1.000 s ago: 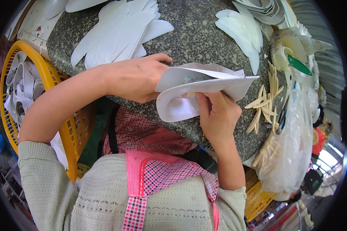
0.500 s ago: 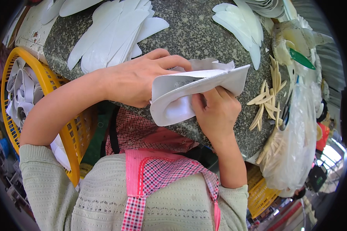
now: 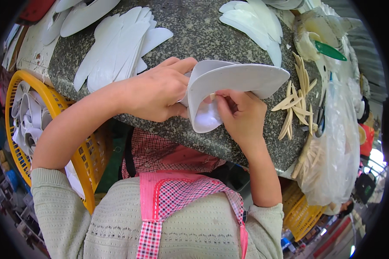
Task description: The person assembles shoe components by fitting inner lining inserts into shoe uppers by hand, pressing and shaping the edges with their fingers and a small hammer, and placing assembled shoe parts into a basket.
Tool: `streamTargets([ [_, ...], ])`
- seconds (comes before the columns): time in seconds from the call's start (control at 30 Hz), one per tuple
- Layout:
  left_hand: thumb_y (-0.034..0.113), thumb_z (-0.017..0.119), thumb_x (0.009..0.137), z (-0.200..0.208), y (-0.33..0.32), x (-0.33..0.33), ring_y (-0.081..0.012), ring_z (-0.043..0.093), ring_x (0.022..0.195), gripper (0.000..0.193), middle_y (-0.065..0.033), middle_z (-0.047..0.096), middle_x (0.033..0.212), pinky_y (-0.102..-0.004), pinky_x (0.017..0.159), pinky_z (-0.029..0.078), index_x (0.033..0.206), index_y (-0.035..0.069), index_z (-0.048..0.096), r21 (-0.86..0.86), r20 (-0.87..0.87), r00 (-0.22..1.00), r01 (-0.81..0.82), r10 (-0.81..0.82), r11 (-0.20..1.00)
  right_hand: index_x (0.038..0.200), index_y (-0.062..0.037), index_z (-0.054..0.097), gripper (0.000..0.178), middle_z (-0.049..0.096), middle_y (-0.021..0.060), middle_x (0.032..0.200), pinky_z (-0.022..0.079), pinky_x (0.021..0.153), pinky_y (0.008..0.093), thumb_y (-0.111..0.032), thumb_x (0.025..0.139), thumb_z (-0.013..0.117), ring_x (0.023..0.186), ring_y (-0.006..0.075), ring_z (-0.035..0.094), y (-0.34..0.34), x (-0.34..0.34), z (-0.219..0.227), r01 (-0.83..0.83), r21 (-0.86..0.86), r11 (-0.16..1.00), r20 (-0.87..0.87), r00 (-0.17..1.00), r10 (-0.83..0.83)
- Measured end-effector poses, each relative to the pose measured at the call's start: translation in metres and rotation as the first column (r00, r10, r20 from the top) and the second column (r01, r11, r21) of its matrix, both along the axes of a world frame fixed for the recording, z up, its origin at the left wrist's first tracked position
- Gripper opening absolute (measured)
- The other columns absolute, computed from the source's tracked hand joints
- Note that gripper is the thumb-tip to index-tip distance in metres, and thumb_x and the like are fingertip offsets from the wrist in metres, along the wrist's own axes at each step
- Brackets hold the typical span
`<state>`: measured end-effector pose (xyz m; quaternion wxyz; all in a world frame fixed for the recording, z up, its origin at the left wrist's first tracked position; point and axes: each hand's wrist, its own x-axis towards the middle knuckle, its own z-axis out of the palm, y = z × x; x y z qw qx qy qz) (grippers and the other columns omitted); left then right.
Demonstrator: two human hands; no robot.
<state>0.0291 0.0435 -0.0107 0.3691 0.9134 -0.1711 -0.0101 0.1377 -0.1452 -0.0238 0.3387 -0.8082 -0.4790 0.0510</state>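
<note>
Over the near part of the stone table (image 3: 194,39), the curled white sheet (image 3: 233,77) seems unfinished, its left edge gripped by the left hand (image 3: 157,93), its inner fold by the right hand (image 3: 245,116), while flat pieces (image 3: 116,47) remain farther away and 1 basket (image 3: 86,185) at left contains curled pieces (image 3: 30,118).

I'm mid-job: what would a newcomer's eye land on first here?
Probably the curved white piece at centre, between the left hand at its left edge and the right hand in its fold. Next, perhaps, the yellow basket at left, then the fanned white sheets on the speckled slab, upper left.
</note>
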Motion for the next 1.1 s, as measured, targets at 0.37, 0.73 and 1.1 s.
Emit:
streamTargets([
  [0.37, 0.016, 0.065, 0.072, 0.005, 0.004, 0.014, -0.0259, 0.044, 0.107, 0.027, -0.0083, 0.059, 0.098, -0.0395, 0.091, 0.033, 0.098, 0.007, 0.064, -0.028, -0.158, 0.985, 0.069, -0.073, 0.997, 0.083, -0.0054, 0.064, 0.012, 0.062, 0.008, 0.068, 0.047, 0.052, 0.0279, -0.003, 0.071, 0.065, 0.058, 0.0166, 0.061, 0.001, 0.001, -0.006, 0.035, 0.009, 0.999, -0.084, 0.996, -0.034],
  [0.73, 0.015, 0.067, 0.071, 0.009, -0.001, 0.012, -0.0245, 0.045, 0.104, 0.025, -0.0074, 0.058, 0.099, -0.0379, 0.09, 0.034, 0.094, 0.008, 0.064, -0.01, -0.187, 0.982, 0.038, -0.039, 0.999, 0.095, -0.0071, 0.063, 0.029, 0.059, 0.0108, 0.092, 0.049, 0.069, 0.0374, -0.005, 0.066, 0.067, 0.083, 0.0295, 0.059, -0.014, 0.005, -0.013, -0.143, 0.038, 0.989, 0.224, 0.966, 0.131],
  [1.1, 0.006, 0.072, 0.055, 0.001, -0.011, -0.011, -0.0247, 0.052, 0.092, 0.034, -0.0052, 0.057, 0.083, -0.0388, 0.075, 0.039, 0.087, 0.005, 0.061, -0.014, 0.174, 0.984, -0.033, 0.035, 0.999, 0.103, -0.0031, 0.056, 0.024, 0.057, 0.0107, 0.093, 0.044, 0.07, 0.0357, -0.011, 0.081, 0.06, 0.08, 0.0258, 0.055, -0.02, 0.012, -0.029, -0.315, -0.026, 0.949, 0.075, 0.946, 0.316],
])
